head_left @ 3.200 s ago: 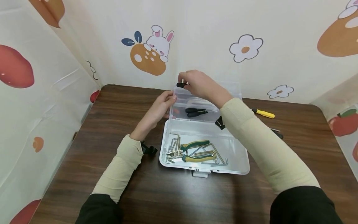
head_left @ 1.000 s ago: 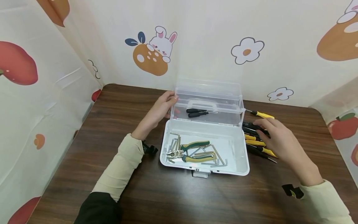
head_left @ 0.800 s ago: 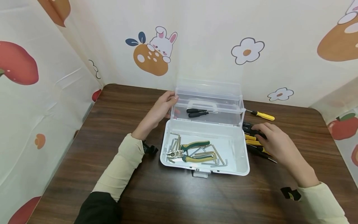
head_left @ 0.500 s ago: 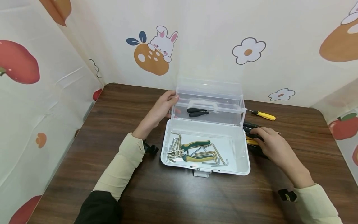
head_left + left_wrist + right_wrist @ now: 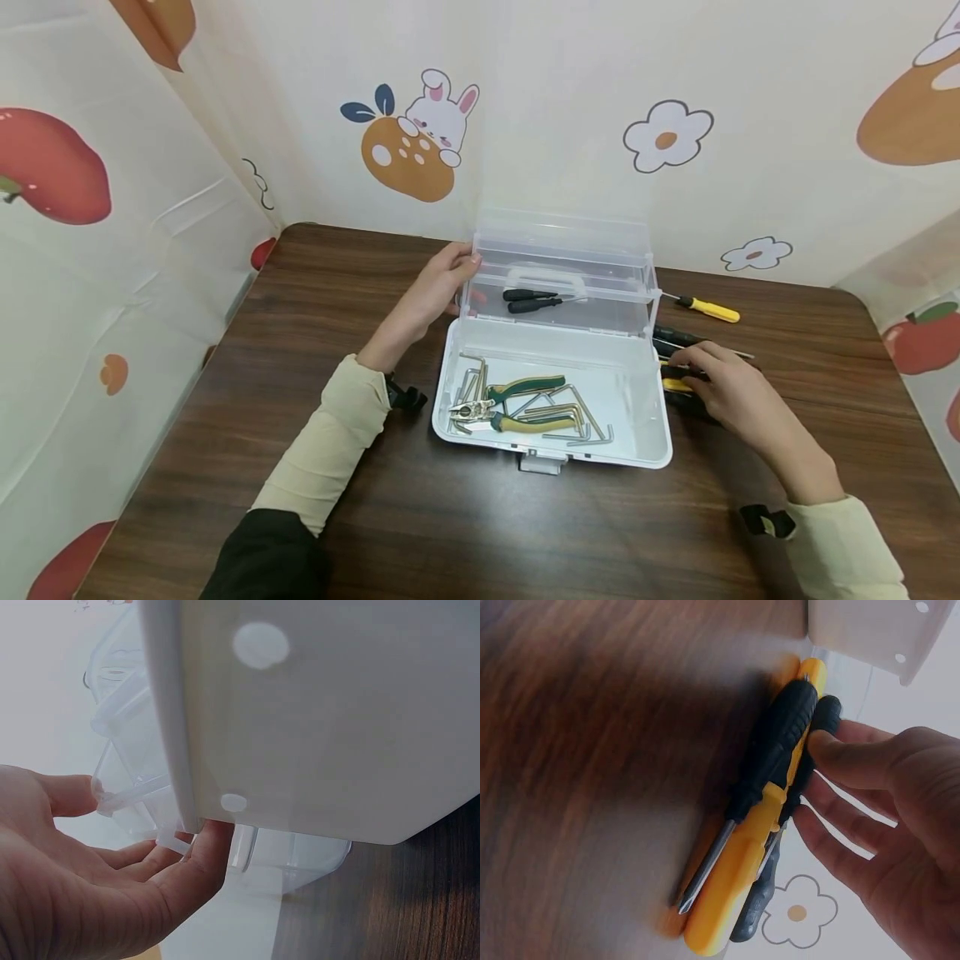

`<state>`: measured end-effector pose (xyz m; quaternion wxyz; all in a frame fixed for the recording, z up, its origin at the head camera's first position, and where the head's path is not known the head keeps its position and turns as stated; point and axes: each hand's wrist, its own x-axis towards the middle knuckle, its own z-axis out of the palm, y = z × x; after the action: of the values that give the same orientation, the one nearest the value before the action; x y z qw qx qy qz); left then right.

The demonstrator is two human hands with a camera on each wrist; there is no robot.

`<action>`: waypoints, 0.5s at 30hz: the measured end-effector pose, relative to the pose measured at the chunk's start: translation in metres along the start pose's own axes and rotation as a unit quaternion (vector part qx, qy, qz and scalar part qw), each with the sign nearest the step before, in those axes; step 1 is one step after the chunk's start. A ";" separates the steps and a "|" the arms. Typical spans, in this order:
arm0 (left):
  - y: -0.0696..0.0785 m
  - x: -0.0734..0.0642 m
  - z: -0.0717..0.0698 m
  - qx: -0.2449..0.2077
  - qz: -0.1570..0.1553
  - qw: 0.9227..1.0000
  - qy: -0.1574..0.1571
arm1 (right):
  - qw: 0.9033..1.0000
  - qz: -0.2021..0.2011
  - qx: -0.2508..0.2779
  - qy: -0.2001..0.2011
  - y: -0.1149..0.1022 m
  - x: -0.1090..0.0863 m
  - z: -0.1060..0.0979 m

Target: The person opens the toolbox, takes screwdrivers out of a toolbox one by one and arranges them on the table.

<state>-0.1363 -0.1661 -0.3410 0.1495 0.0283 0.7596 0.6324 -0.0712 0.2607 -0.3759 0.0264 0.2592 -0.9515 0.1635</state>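
Note:
A white toolbox (image 5: 645,400) stands with its clear lid (image 5: 622,312) raised. My left hand (image 5: 431,292) grips the lid's left edge; in the left wrist view the thumb lies on one side of the clear plastic (image 5: 135,791), fingers on the other. Right of the box, my right hand (image 5: 738,396) pinches a black-handled screwdriver (image 5: 826,716) between thumb and fingers, low over several others. Beside it lie a yellow-handled tool (image 5: 727,885) and another black-handled screwdriver (image 5: 780,727). Two black-handled screwdrivers (image 5: 534,305) rest in the lid.
In the box lie green-and-yellow pliers (image 5: 528,423) and several hex keys (image 5: 592,412). A yellow screwdriver (image 5: 712,310) lies behind the pile. The latch (image 5: 540,464) juts from the box front. A patterned curtain (image 5: 555,108) stands behind the brown table (image 5: 360,517).
My right hand left the raised lid, where it held something black, and came down to the screwdrivers on the right. Lately it shifted slightly nearer me. My left hand stays on the lid.

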 end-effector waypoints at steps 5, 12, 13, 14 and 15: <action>0.001 0.000 0.001 0.000 -0.003 1.000 -0.001 | 1.000 0.016 0.003 -0.027 0.002 -0.001 -0.001; 0.002 -0.001 0.001 0.006 -0.003 1.000 0.000 | 0.997 0.060 0.039 0.017 -0.011 0.011 -0.004; 0.002 -0.001 0.000 0.007 -0.002 1.000 0.000 | 0.995 0.072 0.057 0.024 -0.015 0.015 -0.005; 0.002 -0.001 0.000 0.007 -0.002 1.000 0.001 | 0.992 0.088 0.082 0.029 -0.019 0.020 -0.006; 0.001 -0.001 0.000 0.007 -0.003 1.000 0.001 | 0.988 0.107 0.109 0.028 -0.024 0.025 -0.008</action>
<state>-0.1356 -0.1663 -0.3393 0.1503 0.0259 0.7640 0.6269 -0.0812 0.2312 -0.3579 0.0074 0.1524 -0.9491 0.2757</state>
